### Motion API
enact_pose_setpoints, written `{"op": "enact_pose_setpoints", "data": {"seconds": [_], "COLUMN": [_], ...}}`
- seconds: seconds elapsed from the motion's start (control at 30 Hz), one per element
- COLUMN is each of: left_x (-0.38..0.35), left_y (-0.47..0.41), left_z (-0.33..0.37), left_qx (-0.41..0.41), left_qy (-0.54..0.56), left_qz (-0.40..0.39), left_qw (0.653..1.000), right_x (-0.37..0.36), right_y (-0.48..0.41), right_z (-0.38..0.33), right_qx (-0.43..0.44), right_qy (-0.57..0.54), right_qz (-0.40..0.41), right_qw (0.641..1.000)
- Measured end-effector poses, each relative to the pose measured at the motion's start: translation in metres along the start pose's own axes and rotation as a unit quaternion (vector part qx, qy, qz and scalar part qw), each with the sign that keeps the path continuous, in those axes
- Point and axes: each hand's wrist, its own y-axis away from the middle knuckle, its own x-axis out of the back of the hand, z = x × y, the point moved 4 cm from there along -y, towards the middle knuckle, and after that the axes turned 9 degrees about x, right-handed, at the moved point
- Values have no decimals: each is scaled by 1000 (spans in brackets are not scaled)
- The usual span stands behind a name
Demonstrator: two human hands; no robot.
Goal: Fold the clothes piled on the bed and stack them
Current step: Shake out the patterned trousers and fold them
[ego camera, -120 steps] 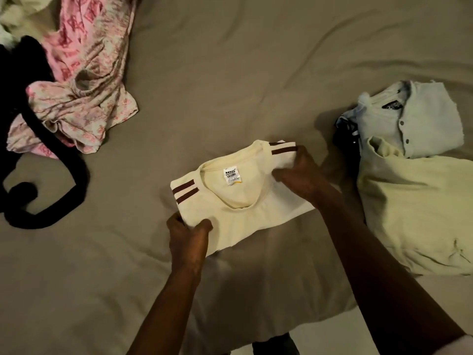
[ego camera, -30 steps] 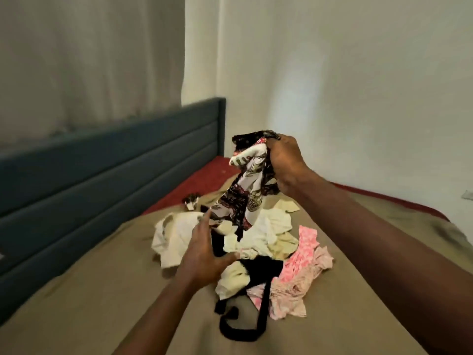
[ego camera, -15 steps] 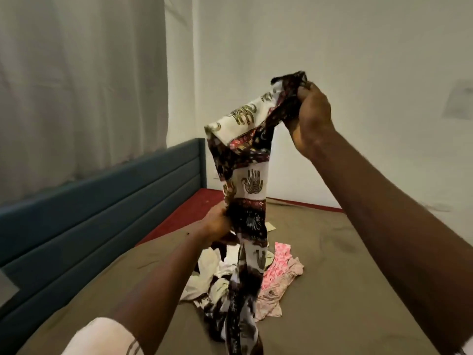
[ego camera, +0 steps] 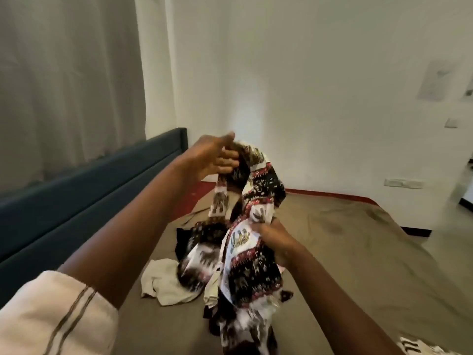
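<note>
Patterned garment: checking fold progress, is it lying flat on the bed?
No, both hands, left hand and right hand, hold the patterned garment bunched above the bed.

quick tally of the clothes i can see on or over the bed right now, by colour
Patterned black, white and red garment, held in both hands: 1
Cream garment lying on the bed: 1
Black garment, mostly hidden behind the patterned one: 1
Total: 3
</note>
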Motion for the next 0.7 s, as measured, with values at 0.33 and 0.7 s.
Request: {"op": "enact_pose_setpoints", "data": {"seconds": [0.33,0.7], "left_x": [-14,5], "left_y": [49,-38], "left_z": [-177,-86], "left_qx": [-430,-152], "left_qy": [-451,-80], "left_qz": [24,70], "left_qw": [781,983], "right_x": [-28,-7], "right_y": [-35,-38], "right_z": [-56,-82], "right_qx": [-123,-15], "right_qy": [-293,45], "right_qz": [86,10], "right_qw": [944,999]}}
